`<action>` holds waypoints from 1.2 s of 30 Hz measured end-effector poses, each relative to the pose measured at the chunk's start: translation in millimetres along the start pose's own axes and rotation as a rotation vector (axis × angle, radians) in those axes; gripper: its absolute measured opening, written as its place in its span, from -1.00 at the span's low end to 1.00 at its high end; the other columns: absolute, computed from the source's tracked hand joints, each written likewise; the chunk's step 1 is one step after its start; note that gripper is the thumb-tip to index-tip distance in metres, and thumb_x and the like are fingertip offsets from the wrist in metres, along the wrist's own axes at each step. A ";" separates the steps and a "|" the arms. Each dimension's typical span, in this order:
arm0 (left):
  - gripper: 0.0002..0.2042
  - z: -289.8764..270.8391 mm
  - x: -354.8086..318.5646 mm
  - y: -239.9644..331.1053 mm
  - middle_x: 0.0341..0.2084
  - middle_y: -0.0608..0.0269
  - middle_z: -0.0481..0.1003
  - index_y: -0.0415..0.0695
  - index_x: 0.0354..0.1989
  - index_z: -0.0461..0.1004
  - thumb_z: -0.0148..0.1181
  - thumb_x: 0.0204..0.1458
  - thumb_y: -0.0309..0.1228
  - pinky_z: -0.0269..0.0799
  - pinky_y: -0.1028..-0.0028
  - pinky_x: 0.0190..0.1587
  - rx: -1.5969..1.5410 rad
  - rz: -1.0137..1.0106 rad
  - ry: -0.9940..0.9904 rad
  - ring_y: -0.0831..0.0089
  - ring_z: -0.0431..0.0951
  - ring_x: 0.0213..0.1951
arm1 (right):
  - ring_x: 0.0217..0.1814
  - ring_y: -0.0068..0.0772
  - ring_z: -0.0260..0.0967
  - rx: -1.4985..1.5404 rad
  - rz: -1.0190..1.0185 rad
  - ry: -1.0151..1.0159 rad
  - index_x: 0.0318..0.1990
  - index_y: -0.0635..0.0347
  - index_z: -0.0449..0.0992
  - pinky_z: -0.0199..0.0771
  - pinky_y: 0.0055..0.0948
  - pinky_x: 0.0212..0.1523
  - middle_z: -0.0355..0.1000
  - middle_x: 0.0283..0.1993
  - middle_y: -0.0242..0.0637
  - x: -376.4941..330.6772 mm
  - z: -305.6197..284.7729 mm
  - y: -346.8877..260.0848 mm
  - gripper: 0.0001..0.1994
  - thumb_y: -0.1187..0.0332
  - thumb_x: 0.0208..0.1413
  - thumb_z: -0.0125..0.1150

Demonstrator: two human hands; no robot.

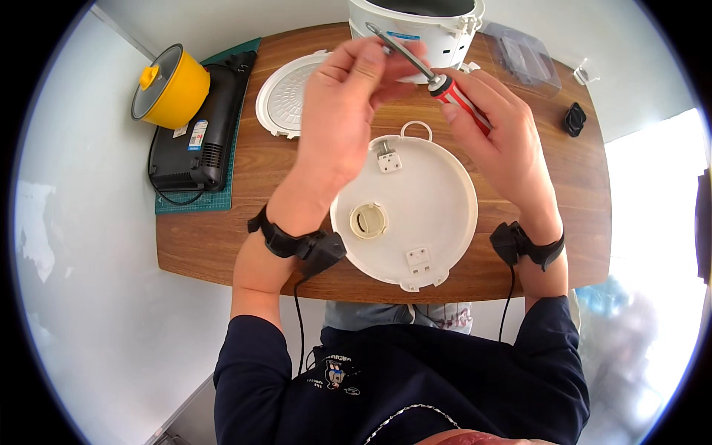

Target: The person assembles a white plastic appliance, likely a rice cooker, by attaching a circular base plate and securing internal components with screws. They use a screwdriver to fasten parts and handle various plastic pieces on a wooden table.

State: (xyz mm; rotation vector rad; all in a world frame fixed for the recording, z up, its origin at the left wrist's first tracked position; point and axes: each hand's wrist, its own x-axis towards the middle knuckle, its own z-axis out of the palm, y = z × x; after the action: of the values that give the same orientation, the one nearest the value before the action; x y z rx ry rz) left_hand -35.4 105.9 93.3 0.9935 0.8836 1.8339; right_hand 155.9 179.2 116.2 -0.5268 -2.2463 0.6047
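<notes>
Looking down through the head camera: both hands are raised above a round white lid that lies flat on the wooden desk, directly in front of the person.

Right hand: fingers clamped around the red handle of a screwdriver, above the lid's far right edge. The metal shaft slants up and to the left from the handle.

Left hand: above the lid's far left edge, fingertips pinched together on the screwdriver's shaft near its tip.

Lid: a small hinge bracket sits near its far edge, a round cream cap left of its centre, and a second bracket near its near edge.

Beyond the lid stands a white cooker body. Left of that, beyond the lid's left side, lies a white ribbed inner plate. Far left of the lid, a yellow pot rests on a black appliance, which sits on a green mat. A small black part lies far right of the lid.

Both wrists carry black straps with cables.
</notes>
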 end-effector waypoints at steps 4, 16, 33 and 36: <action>-0.76 3.9 0.2 0.8 0.08 0.11 0.58 -0.15 0.05 0.45 -0.03 0.44 -0.27 0.60 0.33 0.11 -0.041 0.019 0.056 0.21 0.63 0.08 | -0.40 -0.23 0.37 0.062 0.047 -0.039 0.01 0.25 0.61 0.40 -0.33 -0.32 0.44 -0.34 -0.19 0.8 -8.9 -5.0 -0.73 0.40 0.16 0.30; -0.75 -2.7 5.4 6.2 -0.07 0.10 0.61 -0.22 0.02 0.46 0.02 0.42 -0.29 0.66 0.34 0.01 -0.017 0.059 0.068 0.22 0.67 -0.02 | -0.35 -0.16 0.45 -0.024 0.027 -0.038 0.00 0.22 0.62 0.47 -0.30 -0.29 0.49 -0.29 -0.18 -1.3 -10.9 -4.2 -0.73 0.39 0.16 0.30; -0.76 -6.5 5.2 35.8 -0.10 0.00 0.60 -0.26 -0.01 0.53 0.08 0.39 -0.33 0.69 0.44 -0.24 0.202 0.203 -0.135 0.38 0.69 -0.23 | -0.42 -0.70 0.34 0.523 0.284 -0.232 0.16 0.30 0.52 0.32 -0.65 -0.43 0.47 -0.30 -0.43 -3.1 -21.3 -1.4 -0.68 0.44 0.28 0.19; -0.76 -11.5 5.4 34.1 -0.09 0.00 0.60 -0.26 -0.01 0.53 0.12 0.37 -0.33 0.69 0.45 -0.20 0.206 0.181 -0.157 0.39 0.69 -0.19 | -0.35 -0.62 0.48 0.673 0.344 -0.282 0.14 0.28 0.49 0.49 -0.59 -0.34 0.60 -0.25 -0.29 3.2 -26.6 2.0 -0.66 0.37 0.27 0.28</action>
State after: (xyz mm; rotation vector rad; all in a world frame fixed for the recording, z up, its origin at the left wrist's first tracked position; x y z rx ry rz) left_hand -58.9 95.4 119.0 1.3660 0.9244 1.8085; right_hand 173.9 189.5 133.2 -0.4959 -2.0285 1.6178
